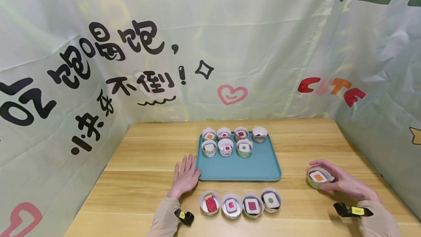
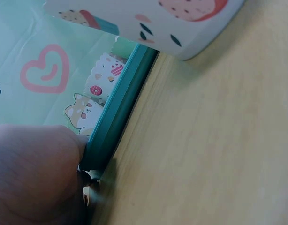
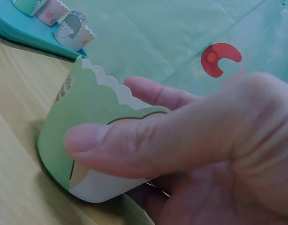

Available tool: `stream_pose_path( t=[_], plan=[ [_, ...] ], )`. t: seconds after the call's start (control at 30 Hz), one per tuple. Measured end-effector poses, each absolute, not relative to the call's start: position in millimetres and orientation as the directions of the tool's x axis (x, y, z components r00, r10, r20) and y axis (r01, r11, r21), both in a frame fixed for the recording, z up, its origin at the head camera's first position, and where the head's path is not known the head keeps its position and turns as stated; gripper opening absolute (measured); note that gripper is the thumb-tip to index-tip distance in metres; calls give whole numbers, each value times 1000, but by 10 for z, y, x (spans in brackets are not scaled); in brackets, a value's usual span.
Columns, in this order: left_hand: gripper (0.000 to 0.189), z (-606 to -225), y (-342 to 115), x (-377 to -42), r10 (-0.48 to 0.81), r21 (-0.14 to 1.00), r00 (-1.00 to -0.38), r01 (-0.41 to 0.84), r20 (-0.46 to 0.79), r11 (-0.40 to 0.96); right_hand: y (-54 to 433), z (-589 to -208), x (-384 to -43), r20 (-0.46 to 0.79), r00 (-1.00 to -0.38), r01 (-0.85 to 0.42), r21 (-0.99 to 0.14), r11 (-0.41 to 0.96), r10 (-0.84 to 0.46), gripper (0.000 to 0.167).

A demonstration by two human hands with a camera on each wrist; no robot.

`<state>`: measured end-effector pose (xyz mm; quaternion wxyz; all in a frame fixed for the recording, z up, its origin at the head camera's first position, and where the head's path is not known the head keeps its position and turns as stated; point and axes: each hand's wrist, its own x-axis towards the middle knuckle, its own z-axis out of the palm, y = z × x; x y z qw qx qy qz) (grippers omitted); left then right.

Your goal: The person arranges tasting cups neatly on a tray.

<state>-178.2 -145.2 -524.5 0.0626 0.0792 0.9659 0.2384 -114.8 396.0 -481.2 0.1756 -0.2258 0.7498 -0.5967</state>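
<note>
My right hand (image 1: 343,182) grips a green paper baking cup (image 1: 315,183) at the table's right side, thumb on the near wall and fingers round the far one. Inside it sits a white piece with an orange square (image 1: 317,176). The right wrist view shows the thumb pressed along the scalloped cup (image 3: 83,112), close over the wood. My left hand (image 1: 185,178) rests palm down on the table, fingers spread, beside the left edge of a teal tray (image 1: 240,169). Its thumb lies right at the tray's front corner; the left wrist view shows part of this hand by the rim (image 2: 109,126).
On the tray's back half stand several filled paper cups (image 1: 225,152) in two rows. A front row of several more, including one with a red piece (image 1: 211,203), stands between my forearms. Printed cloth (image 1: 273,65) walls off the table's back and sides.
</note>
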Motion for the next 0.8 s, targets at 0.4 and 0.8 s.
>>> stream_pose_path(
  t=[0.4,0.8],
  plan=[
    [64,-5245,-1456,-1781,185,474,-979,125,-82,871,3933,-4810,-1122,135,-904,-328,-828,454,-406,64],
    [64,-5239,-1456,-1779,189,474,-979,128,-83,871,3868,-4762,-1144,147,-909,-282,-906,316,-390,71]
  ],
)
